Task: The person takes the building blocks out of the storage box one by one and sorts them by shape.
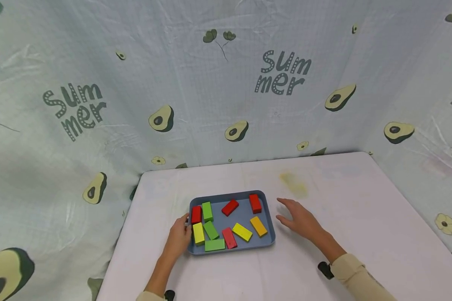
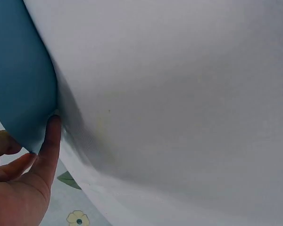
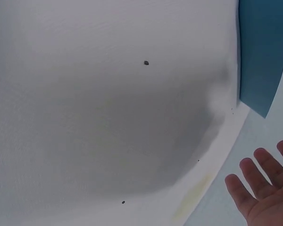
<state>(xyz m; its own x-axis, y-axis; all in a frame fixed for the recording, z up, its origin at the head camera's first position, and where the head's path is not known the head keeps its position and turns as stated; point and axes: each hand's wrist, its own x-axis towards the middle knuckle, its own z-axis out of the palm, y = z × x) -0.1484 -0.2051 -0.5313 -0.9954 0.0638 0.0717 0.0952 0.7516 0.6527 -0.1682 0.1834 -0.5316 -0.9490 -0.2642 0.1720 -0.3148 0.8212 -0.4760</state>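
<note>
A blue-grey tray lies on the table with several small rectangular blocks in it. At its left rim, my left hand grips the edge; in the left wrist view the fingers lie against the tray's wall. My right hand hovers to the right of the tray, apart from it, fingers spread and holding nothing. Toward the tray's left are a red block, a green block and a yellow block. Further right are an orange block and a red block.
A white cloth covers the table, with a yellowish stain behind the right hand. Curtain cloth printed with avocados hangs at the back and sides.
</note>
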